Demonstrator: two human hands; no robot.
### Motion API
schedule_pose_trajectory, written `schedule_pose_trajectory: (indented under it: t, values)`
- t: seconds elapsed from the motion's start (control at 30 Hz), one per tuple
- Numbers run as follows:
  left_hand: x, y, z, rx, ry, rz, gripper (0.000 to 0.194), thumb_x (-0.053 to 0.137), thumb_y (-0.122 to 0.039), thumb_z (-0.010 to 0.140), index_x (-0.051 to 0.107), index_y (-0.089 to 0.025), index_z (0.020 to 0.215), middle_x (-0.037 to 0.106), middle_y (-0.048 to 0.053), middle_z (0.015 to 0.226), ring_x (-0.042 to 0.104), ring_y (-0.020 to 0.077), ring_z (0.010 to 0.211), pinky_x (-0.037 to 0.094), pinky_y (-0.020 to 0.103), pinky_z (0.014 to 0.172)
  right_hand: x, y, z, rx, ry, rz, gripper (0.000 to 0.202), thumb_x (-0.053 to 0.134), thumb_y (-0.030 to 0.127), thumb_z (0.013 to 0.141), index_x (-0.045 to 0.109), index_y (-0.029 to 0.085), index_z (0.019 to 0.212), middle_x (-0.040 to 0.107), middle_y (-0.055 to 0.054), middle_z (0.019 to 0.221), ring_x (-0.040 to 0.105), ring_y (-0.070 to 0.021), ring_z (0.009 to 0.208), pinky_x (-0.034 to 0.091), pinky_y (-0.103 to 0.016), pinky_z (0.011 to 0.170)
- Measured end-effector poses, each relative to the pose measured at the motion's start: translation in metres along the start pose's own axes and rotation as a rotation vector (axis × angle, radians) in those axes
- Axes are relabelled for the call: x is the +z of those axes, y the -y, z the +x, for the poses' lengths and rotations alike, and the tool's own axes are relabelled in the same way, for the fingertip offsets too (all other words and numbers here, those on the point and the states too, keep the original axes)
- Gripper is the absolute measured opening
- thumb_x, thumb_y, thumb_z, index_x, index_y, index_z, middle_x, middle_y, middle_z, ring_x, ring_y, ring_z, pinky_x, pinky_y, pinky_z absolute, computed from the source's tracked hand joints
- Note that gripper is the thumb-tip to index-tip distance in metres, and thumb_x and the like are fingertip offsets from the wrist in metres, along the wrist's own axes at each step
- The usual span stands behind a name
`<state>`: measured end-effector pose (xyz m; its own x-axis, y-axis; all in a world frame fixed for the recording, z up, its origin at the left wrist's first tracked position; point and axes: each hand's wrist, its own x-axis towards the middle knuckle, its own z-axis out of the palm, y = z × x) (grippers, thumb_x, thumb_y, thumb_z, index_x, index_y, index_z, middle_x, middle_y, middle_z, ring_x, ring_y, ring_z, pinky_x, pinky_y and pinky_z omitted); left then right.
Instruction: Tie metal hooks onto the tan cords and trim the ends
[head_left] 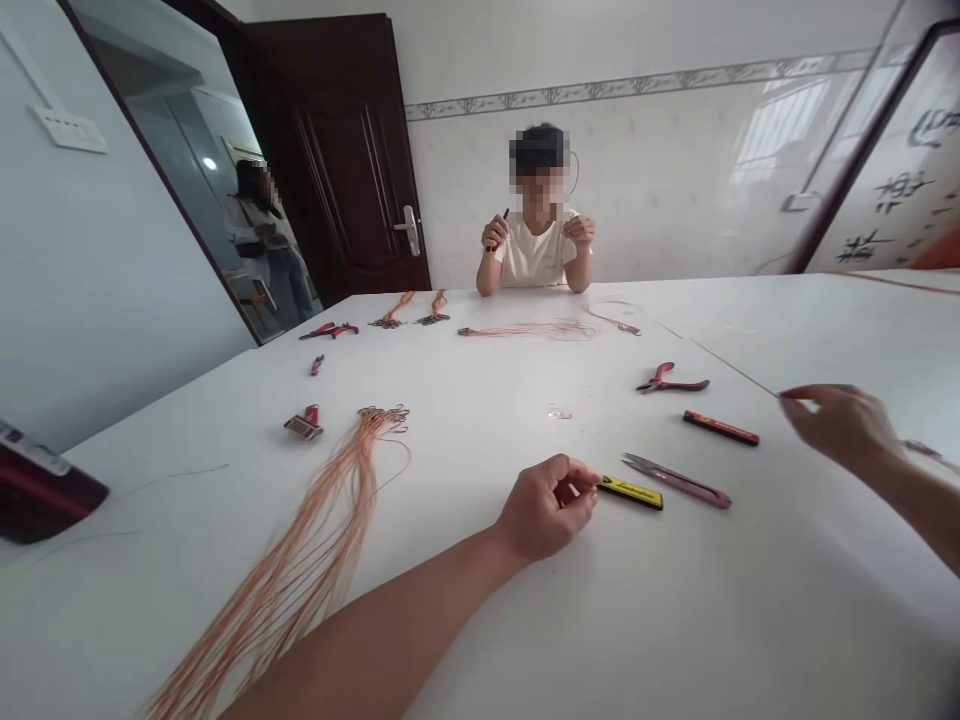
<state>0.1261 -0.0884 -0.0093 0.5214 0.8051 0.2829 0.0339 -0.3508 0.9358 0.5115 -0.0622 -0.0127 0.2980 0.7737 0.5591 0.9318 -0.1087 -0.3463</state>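
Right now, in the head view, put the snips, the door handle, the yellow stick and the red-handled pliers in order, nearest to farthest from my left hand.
1. Yellow stick: right at your left hand, to its right.
2. Snips: farther right.
3. Red-handled pliers: right and farther forward.
4. Door handle: far back, to the left.

on the tabletop (480,630), a strand bundle (350,468) is stretched toward the near left corner. in the right half, pliers (664,380) are set behind a bar (721,428), snips (679,481) before it, a second bar (634,492) left of the snips; near the far left corner, other pliers (330,330) are placed.
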Motion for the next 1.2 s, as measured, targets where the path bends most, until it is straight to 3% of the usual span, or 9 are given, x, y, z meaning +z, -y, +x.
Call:
schedule_pose_trajectory:
  t: [0.13, 0.2, 0.33, 0.47, 0.63, 0.73, 0.83, 1.0, 1.2]
  values:
    - [0.000, 0.001, -0.003, 0.030, -0.011, 0.007, 0.022, 0.051, -0.021, 0.072, 0.058, -0.018, 0.093, 0.056, 0.004, 0.079, 0.044, 0.0065, 0.053, 0.039, 0.020, 0.049, 0.024, 0.121, -0.028, -0.232, 0.154, 0.045, 0.013, 0.050, 0.029, 0.074, 0.060, 0.021, 0.075, 0.059, -0.009, 0.090, 0.053, -0.0196, 0.084, 0.037, -0.030, 0.076]
    - [-0.001, 0.001, -0.003, 0.064, -0.053, 0.050, 0.025, 0.049, -0.019, 0.073, 0.056, -0.018, 0.097, 0.056, 0.004, 0.081, 0.045, 0.0064, 0.053, 0.040, 0.020, 0.049, 0.029, 0.176, -0.051, -0.349, 0.218, 0.062, 0.015, 0.047, 0.027, 0.075, 0.060, 0.019, 0.077, 0.059, -0.007, 0.089, 0.052, -0.0187, 0.084, 0.038, -0.030, 0.076]
    - [-0.017, 0.003, 0.004, 0.148, -0.234, 0.338, 0.029, 0.044, -0.015, 0.074, 0.052, -0.019, 0.101, 0.057, 0.004, 0.087, 0.050, 0.0080, 0.058, 0.044, 0.021, 0.054, 0.026, 0.241, -0.098, -0.369, 0.340, 0.046, 0.023, 0.038, 0.026, 0.080, 0.058, 0.019, 0.072, 0.056, -0.006, 0.077, 0.052, -0.0184, 0.073, 0.039, -0.029, 0.061]
    - [-0.062, 0.007, 0.018, 0.128, -0.410, 0.684, 0.028, 0.043, -0.010, 0.074, 0.055, -0.018, 0.097, 0.057, 0.007, 0.094, 0.055, 0.0120, 0.073, 0.046, 0.024, 0.066, 0.024, 0.252, -0.126, -0.486, 0.412, 0.131, 0.028, 0.032, 0.026, 0.084, 0.057, 0.019, 0.074, 0.054, -0.006, 0.075, 0.051, -0.0180, 0.073, 0.038, -0.029, 0.061]
    - [-0.134, 0.018, 0.027, -0.045, -0.552, 0.904, 0.033, 0.044, -0.003, 0.071, 0.054, -0.013, 0.101, 0.056, 0.013, 0.099, 0.052, 0.0205, 0.094, 0.040, 0.034, 0.084, 0.030, 0.248, -0.128, -0.518, 0.421, 0.207, 0.027, 0.032, 0.026, 0.084, 0.057, 0.020, 0.078, 0.055, -0.006, 0.078, 0.051, -0.0170, 0.071, 0.037, -0.028, 0.058]
    - [-0.172, 0.026, 0.029, -0.157, -0.568, 1.022, 0.030, 0.045, -0.008, 0.076, 0.054, -0.016, 0.103, 0.054, 0.012, 0.107, 0.047, 0.0221, 0.104, 0.035, 0.039, 0.091, 0.032, 0.249, -0.126, -0.516, 0.416, 0.204, 0.027, 0.031, 0.026, 0.084, 0.057, 0.020, 0.078, 0.055, -0.005, 0.077, 0.051, -0.0163, 0.068, 0.036, -0.027, 0.056]
    - [-0.202, 0.032, 0.031, -0.260, -0.516, 1.122, 0.027, 0.046, -0.024, 0.082, 0.051, -0.017, 0.107, 0.051, 0.009, 0.113, 0.049, 0.0198, 0.101, 0.040, 0.041, 0.086, 0.031, 0.249, -0.125, -0.507, 0.428, 0.208, 0.029, 0.030, 0.026, 0.085, 0.057, 0.020, 0.078, 0.054, -0.005, 0.077, 0.051, -0.0158, 0.067, 0.036, -0.027, 0.055]
    - [-0.227, 0.037, 0.032, -0.400, -0.412, 1.248, 0.029, 0.045, -0.029, 0.082, 0.050, -0.017, 0.108, 0.052, 0.008, 0.110, 0.053, 0.0172, 0.093, 0.045, 0.038, 0.078, 0.029, 0.249, -0.122, -0.511, 0.471, 0.239, 0.030, 0.029, 0.026, 0.085, 0.057, 0.020, 0.080, 0.054, -0.005, 0.077, 0.050, -0.0158, 0.068, 0.036, -0.027, 0.057]
    - [-0.232, 0.040, 0.032, -0.474, -0.324, 1.305, 0.030, 0.046, -0.030, 0.082, 0.050, -0.016, 0.108, 0.052, 0.008, 0.110, 0.053, 0.0174, 0.092, 0.046, 0.038, 0.077, 0.029, 0.248, -0.118, -0.516, 0.499, 0.248, 0.028, 0.029, 0.027, 0.085, 0.056, 0.020, 0.080, 0.053, -0.004, 0.077, 0.051, -0.0158, 0.068, 0.037, -0.028, 0.058]
